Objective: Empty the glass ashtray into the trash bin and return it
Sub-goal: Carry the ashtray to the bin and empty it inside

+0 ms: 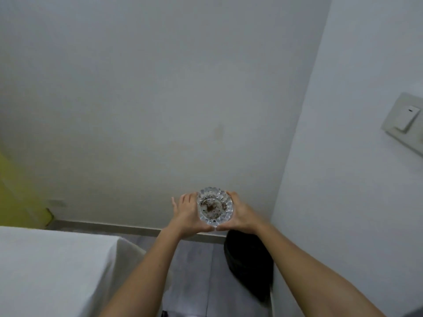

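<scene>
Two bare forearms are seen reaching forward from the bottom edge of the frame, converging toward the centre. At their ends, the left hand (186, 213) and the right hand (240, 212) are observed cupped on opposite sides of the glass ashtray (215, 206), which is grasped between them and held in the air. The thumbs are brought together beneath its near edge, nearly touching; the fingers of both hands are wrapped around its faceted sides. The ashtray is presented with its open top facing the camera, and brownish residue and dark specks are noted on its inner floor.

Below and just to the right of the ashtray, a trash bin (250, 264) lined in black is recorded on the floor, set against the right-hand wall (348, 179). Its upper part is partly covered by the right wrist. The ashtray is held above the level of the bin, nearer its left rim than its centre.

At lower left, a surface draped in a white cloth (52, 271) is noted, well apart from the hands. Grey floor tiles (196, 266) are visible between the cloth and the bin. A pale switch plate (405, 121) is mounted on the right-hand wall. A yellow area (16, 191) is recorded at the left edge.
</scene>
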Available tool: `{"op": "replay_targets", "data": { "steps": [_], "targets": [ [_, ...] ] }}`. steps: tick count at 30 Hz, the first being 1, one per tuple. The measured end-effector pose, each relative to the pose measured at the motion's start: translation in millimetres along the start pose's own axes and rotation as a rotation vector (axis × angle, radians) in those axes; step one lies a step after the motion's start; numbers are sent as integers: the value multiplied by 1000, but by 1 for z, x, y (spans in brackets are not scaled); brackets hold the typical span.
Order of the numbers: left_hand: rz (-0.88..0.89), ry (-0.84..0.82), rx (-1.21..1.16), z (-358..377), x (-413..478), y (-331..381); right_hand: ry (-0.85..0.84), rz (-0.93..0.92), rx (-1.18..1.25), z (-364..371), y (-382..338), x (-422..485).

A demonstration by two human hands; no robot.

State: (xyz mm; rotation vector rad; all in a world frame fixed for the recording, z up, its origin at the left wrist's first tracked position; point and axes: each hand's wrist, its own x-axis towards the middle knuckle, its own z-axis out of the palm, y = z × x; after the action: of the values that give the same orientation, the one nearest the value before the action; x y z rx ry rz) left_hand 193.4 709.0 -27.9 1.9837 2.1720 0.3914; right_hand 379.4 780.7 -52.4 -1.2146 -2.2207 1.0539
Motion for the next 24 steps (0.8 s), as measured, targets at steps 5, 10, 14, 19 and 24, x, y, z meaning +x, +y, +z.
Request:
{"op": "replay_targets", "data": {
  "steps": [5, 10, 14, 19, 24],
  "targets": [
    [117, -33, -29, 18, 58, -2, 78, 93, 32, -11, 27, 28],
    [232, -116, -74, 25, 130, -21, 176, 180, 57, -15, 34, 67],
    [287, -115, -102, 33, 148, -22, 175, 194, 35, -21, 34, 72],
    [334, -161, -142, 70, 184, -25, 182, 283, 29, -22, 53, 84],
    [383, -168, -158, 114, 200, -14, 174, 356, 77, -30, 85, 80]
  ]
}}
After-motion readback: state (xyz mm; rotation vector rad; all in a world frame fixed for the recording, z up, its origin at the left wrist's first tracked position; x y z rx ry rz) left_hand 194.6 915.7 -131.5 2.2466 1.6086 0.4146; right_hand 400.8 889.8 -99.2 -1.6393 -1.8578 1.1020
